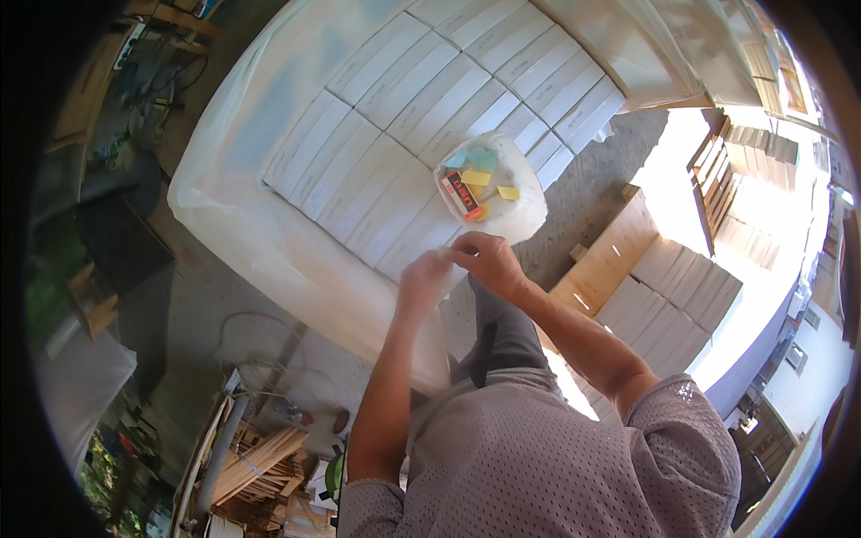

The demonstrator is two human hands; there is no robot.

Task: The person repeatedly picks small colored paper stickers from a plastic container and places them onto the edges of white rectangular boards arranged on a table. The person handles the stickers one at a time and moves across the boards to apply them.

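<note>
At 12 o'clock we have the biggest thing, a stack of white boxes [359, 179] in close rows; a cloudy plastic sheet [229, 197] hangs round its left side, from 9 to 11 o'clock. By our reading, the rows shown look fully laid, while much of the top is uncovered. A smaller stack of boxes [664, 309] sits at 3 o'clock. On the big stack, toward 1 o'clock, rests a white tub [531, 211] holding a black-and-orange box [460, 195] and yellow pieces [475, 177]. Just below it, our left hand [424, 272], blurred, and right hand [490, 257] meet, fingers bunched narrowly. Their fingertip work looks unfinished; we cannot tell what they hold, if anything.
</note>
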